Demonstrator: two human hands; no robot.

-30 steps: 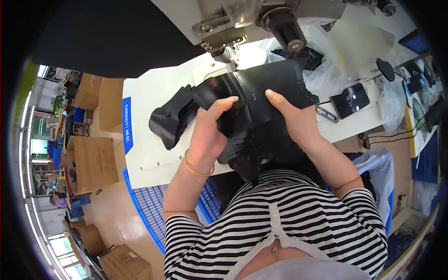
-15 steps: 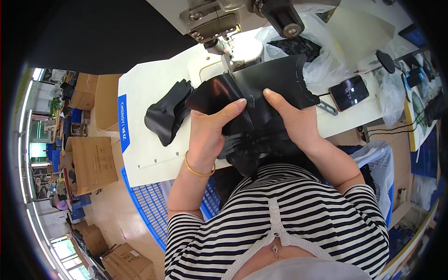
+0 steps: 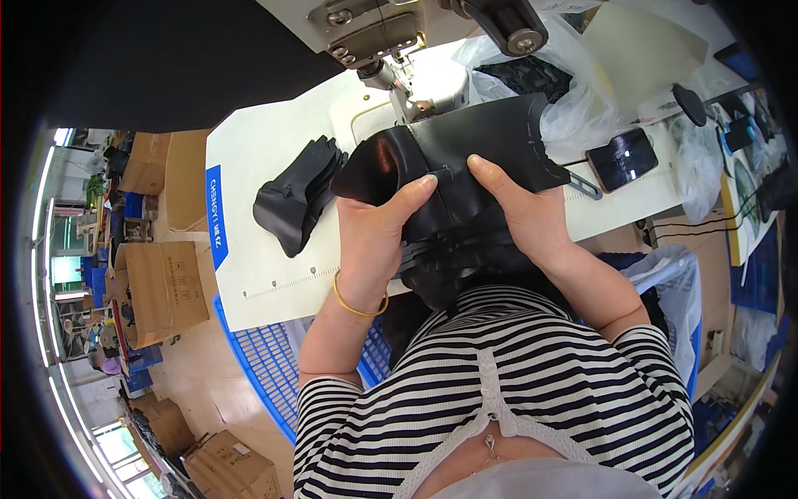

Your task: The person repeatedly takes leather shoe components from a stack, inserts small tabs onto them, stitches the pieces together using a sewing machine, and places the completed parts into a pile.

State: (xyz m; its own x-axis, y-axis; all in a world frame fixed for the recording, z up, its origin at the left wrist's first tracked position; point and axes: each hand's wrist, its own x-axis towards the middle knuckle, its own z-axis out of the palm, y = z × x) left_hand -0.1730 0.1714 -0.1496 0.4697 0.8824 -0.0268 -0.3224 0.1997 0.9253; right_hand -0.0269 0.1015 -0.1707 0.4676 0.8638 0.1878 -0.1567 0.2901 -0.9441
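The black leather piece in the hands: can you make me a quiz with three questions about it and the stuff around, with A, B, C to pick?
1. Where is the black leather piece?
A. On the floor
B. Under the sewing machine head
C. In a cardboard box

2. What colour is the basket below the table?
A. Blue
B. Red
C. Yellow

3. How is the piece held?
A. By nobody
B. By one hand
C. By both hands

Answers: 1 B, its far edge lies by the needle; 2 A, blue mesh shows; 3 C, the left hand and right hand both press on it.
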